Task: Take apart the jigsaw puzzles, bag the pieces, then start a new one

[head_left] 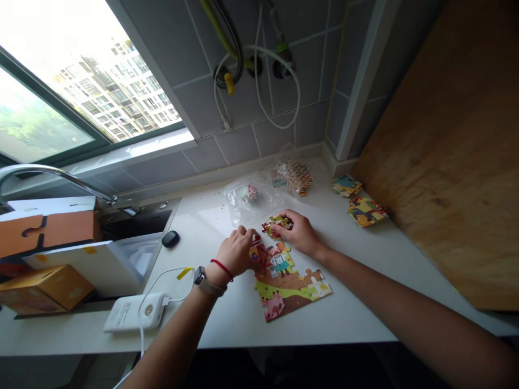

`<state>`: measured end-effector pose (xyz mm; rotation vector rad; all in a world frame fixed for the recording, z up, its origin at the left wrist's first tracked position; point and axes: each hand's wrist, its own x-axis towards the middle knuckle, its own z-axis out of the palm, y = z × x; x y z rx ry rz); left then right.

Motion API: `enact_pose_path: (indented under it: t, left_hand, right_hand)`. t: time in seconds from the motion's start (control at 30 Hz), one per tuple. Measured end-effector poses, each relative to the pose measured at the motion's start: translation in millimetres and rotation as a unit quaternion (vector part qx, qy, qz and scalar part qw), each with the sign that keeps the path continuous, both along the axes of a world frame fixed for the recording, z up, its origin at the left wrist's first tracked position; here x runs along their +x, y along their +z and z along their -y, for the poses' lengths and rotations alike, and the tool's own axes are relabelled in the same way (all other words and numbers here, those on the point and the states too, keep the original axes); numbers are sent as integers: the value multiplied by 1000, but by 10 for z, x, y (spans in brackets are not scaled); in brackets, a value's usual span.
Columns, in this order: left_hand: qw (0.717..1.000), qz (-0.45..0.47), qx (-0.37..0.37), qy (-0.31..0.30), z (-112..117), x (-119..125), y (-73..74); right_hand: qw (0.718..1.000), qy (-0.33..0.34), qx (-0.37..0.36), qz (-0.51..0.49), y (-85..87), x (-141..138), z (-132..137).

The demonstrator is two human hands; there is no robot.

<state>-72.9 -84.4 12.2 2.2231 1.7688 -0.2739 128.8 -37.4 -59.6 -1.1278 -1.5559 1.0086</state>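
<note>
A partly joined colourful jigsaw puzzle lies flat on the white counter. My left hand rests at its upper left corner, fingers curled and pressed on the pieces there. My right hand is just behind the puzzle, pinching a small cluster of yellow and red puzzle pieces above the joined part. A red string and a watch sit on my left wrist.
Two clear plastic bags with pieces lie by the tiled wall. Loose piece stacks sit at right near a wooden board. At left are a sink with tap, boxes, a black mouse and a white power bank with cable.
</note>
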Motion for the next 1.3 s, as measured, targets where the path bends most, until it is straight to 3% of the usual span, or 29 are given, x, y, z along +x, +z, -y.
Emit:
enact_pose_path:
  t: [0.23, 0.33, 0.5, 0.63, 0.8, 0.97, 1.17, 1.3]
  left_hand:
    - [994, -95, 47, 5, 78, 229, 164]
    - [997, -51, 62, 20, 96, 190, 206]
    - [994, 100, 28, 46, 32, -12, 333]
    - [990, 117, 73, 29, 29, -25, 431]
    - [989, 143, 16, 29, 100, 88, 479]
    - [983, 171, -62, 18, 111, 65, 351]
    - [981, 187, -34, 34, 51, -73, 42]
    - [986, 163, -33, 17, 34, -123, -56]
  right_hand:
    - [999, 9, -2, -41, -9, 16, -28]
    - [998, 4, -10, -59, -32, 17, -53]
    - [997, 9, -13, -73, -69, 16, -77]
    - [997, 12, -11, -72, -87, 17, -88]
    - [997, 16, -13, -74, -90, 17, -95]
    - [996, 25, -13, -84, -91, 9, -91]
    - [997, 30, -11, -73, -79, 14, -82]
    - [997, 31, -11, -75, -73, 15, -79]
